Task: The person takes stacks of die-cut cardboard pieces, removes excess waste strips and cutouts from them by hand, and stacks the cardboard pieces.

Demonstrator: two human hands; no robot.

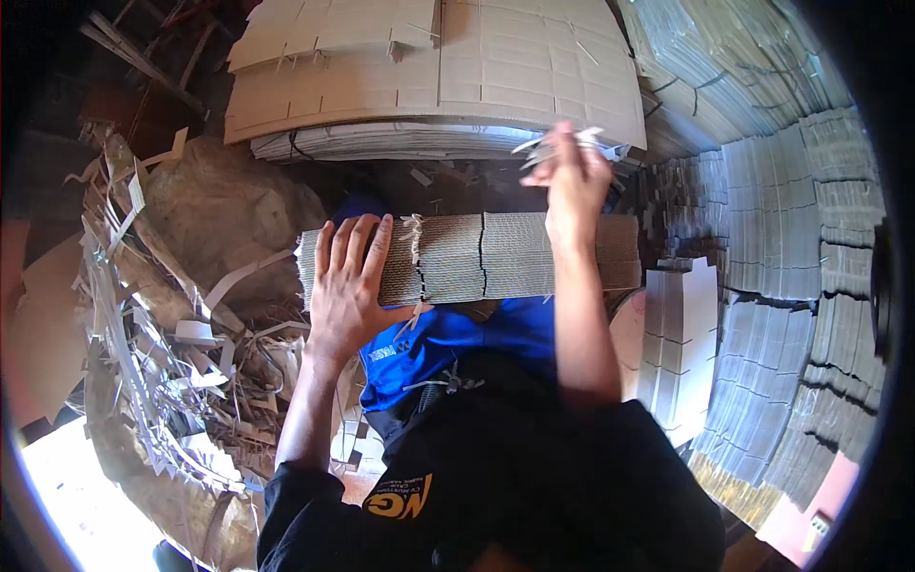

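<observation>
Across my lap lies a long bundle of stacked cardboard pieces (453, 257), its layered edges facing up. A dark cord crosses its middle, and a second tie with pale, frayed strips sits beside my left hand. My left hand (348, 276) rests flat on the bundle's left end, fingers stretched out. Beyond the bundle's far edge, my right hand (572, 181) is raised and slightly blurred. Its fingers close on a few thin pale scraps (591, 136), which look like paper or cardboard strips. The right forearm hides part of the bundle.
Ahead stands a large stack of flat cardboard sheets (381, 91). At left, a big sack (124, 448) holds many paper offcuts (205, 381). Tied bundles (772, 210) pile up along the right, with a white-sided bundle (681, 334) near my right arm.
</observation>
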